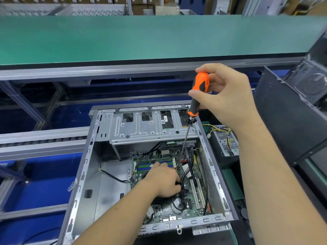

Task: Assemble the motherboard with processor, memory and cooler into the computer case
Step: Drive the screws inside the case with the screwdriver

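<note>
We see the case (210, 161) lying open side up, its metal frame tilted slightly in the view. The motherboard (192, 175) lies flat inside it, in the right half of the floor, with memory slots (141, 167) near its far end and white expansion slots (198, 193) toward the near right. Black cables (184, 197) run across the board. A drive cage (139, 128) spans the far end of the case. A power supply (223, 140) sits just outside the right wall, its wires trailing out.

Our right hand (224, 96) grips the orange-and-black handle of a screwdriver (197, 96), fingers curled round it. The shaft slants down into the case, and its tip meets the motherboard beside the memory slots. Our left hand (163, 180) rests on the motherboard with fingers curled among the black cables; we cannot tell whether it grips them. A second dark case (290, 110) stands at the right.
</note>
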